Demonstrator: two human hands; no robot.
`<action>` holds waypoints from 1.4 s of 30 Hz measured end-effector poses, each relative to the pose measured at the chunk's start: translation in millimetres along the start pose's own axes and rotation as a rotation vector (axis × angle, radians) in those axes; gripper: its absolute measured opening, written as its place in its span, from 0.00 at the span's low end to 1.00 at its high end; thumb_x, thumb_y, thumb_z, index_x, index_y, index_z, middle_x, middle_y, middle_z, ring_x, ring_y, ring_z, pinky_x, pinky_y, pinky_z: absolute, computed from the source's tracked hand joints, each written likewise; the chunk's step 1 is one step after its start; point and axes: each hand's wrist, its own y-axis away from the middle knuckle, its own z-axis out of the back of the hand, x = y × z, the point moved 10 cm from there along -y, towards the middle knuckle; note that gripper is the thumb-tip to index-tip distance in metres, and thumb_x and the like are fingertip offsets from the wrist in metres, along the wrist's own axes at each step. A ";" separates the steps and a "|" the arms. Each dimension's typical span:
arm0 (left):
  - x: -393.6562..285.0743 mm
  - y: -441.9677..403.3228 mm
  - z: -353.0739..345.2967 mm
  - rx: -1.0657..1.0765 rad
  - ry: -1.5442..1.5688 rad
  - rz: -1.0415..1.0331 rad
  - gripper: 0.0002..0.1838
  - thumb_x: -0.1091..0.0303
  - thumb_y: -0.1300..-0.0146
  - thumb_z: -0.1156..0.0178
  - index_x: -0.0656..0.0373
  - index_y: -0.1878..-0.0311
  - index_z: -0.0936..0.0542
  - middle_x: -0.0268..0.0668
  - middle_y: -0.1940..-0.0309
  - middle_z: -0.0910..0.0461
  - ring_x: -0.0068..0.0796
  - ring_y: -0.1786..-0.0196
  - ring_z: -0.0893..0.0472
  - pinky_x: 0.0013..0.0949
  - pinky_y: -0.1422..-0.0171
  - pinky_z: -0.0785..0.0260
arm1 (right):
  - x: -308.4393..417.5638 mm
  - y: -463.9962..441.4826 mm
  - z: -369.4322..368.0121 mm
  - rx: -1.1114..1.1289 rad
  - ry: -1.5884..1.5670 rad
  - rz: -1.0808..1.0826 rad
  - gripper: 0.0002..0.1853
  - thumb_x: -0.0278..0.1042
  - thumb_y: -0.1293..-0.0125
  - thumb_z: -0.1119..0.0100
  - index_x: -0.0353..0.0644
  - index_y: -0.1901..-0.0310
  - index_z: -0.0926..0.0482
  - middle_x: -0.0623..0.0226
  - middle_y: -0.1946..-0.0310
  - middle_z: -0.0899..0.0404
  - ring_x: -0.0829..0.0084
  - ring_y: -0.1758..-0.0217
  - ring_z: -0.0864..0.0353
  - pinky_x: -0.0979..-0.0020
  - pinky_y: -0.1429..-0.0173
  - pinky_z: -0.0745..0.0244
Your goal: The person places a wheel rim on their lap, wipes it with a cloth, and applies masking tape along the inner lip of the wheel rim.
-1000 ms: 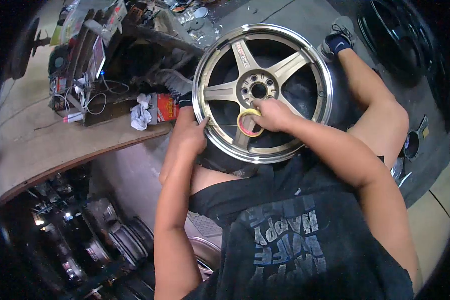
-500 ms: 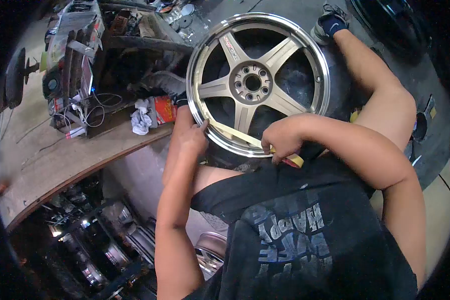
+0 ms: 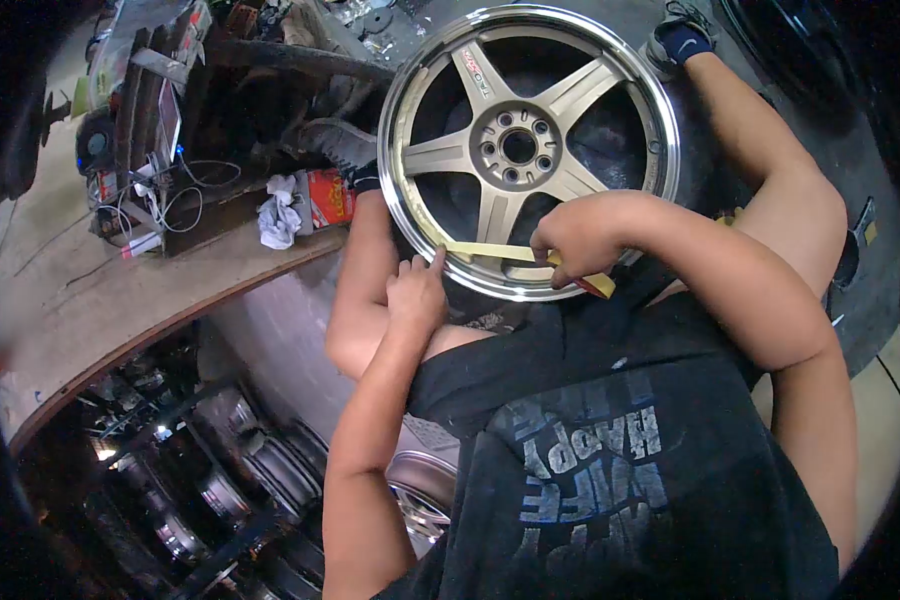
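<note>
A five-spoke wheel rim (image 3: 437,154) with a polished lip lies face up between my legs. Pale yellow masking tape follows the inner edge of its lip on the left side. My left hand (image 3: 417,292) presses the tape down with a stretched index finger at the lower left of the rim; it holds nothing. From that fingertip a strip of masking tape (image 3: 495,251) runs taut to the right across the rim. My right hand (image 3: 582,238) is closed on the tape roll (image 3: 597,286), which shows partly below the fingers.
At left, a wooden bench (image 3: 70,310) carries a phone with cables (image 3: 170,120), a crumpled white tissue (image 3: 280,212) and a red box (image 3: 330,198). More wheels (image 3: 220,497) stand on a rack below. A dark wheel (image 3: 800,50) lies at the upper right.
My left fingertip has moved right and slightly down along the lower left of the rim. The strip between my hands is shorter. The wheel sits slightly higher and further right in view.
</note>
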 end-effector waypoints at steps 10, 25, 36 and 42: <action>-1.6 -0.6 1.2 -0.010 -0.027 -0.011 0.36 0.68 0.35 0.43 0.43 0.20 0.29 0.41 0.50 0.19 0.44 0.45 0.18 0.50 0.46 0.21 | -6.6 -4.7 -1.4 0.011 0.005 0.003 0.27 0.47 0.33 0.31 0.40 0.37 0.17 0.53 0.57 0.10 0.59 0.60 0.09 0.59 0.50 0.17; 10.9 -9.8 29.3 0.101 0.068 0.037 0.33 0.70 0.34 0.44 0.45 0.23 0.26 0.45 0.47 0.19 0.50 0.41 0.19 0.52 0.39 0.22 | -1.9 -0.5 -4.8 0.030 -0.042 0.019 0.29 0.44 0.32 0.31 0.34 0.35 0.20 0.50 0.55 0.11 0.61 0.67 0.09 0.60 0.56 0.16; 46.7 -54.0 77.6 -0.242 0.461 -0.052 0.24 0.80 0.38 0.35 0.62 0.37 0.19 0.52 0.41 0.21 0.56 0.36 0.21 0.41 0.27 0.31 | -10.7 0.9 18.0 -0.072 -0.032 0.074 0.26 0.46 0.34 0.30 0.39 0.39 0.16 0.50 0.49 0.11 0.54 0.49 0.10 0.58 0.43 0.18; 39.4 -46.9 32.5 0.109 0.087 -0.115 0.29 0.75 0.32 0.39 0.59 0.27 0.27 0.55 0.41 0.20 0.53 0.37 0.18 0.42 0.28 0.29 | -18.3 18.5 66.1 -0.258 -0.158 0.110 0.23 0.46 0.35 0.29 0.39 0.44 0.14 0.49 0.56 0.10 0.52 0.51 0.10 0.58 0.46 0.18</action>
